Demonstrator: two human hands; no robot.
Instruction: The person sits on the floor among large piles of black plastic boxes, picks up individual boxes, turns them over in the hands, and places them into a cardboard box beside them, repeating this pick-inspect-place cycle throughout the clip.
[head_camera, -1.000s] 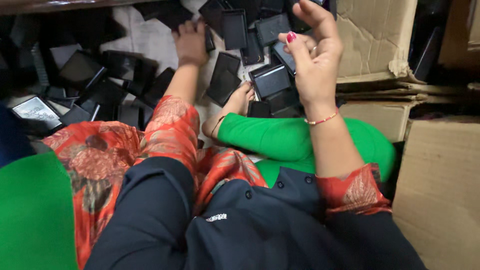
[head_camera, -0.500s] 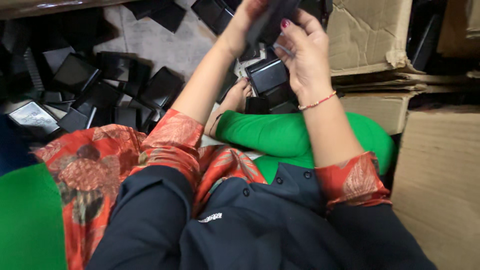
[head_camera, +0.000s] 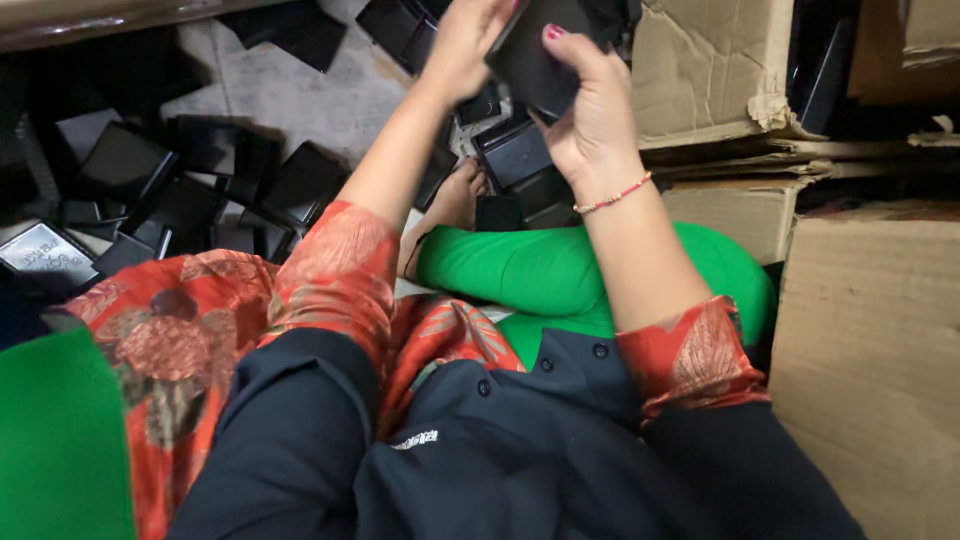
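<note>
Fingers (head_camera: 560, 45) of both hands, left hand (head_camera: 465, 45) & right hand (head_camera: 590, 110), closed on one flat black case (head_camera: 535, 55) held up top; many cases (head_camera: 180, 190) lie loose on floor, unhandled.

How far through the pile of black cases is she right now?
Nothing visibly finished or stacked. In hand: both the left hand and right hand grip one flat black case. Left: many loose black cases scattered over the floor, beside the cardboard boxes.

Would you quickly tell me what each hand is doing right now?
Left hand: closed on the flat black case, gripping its left edge.
Right hand: closed on the same case, from its right side.
</note>
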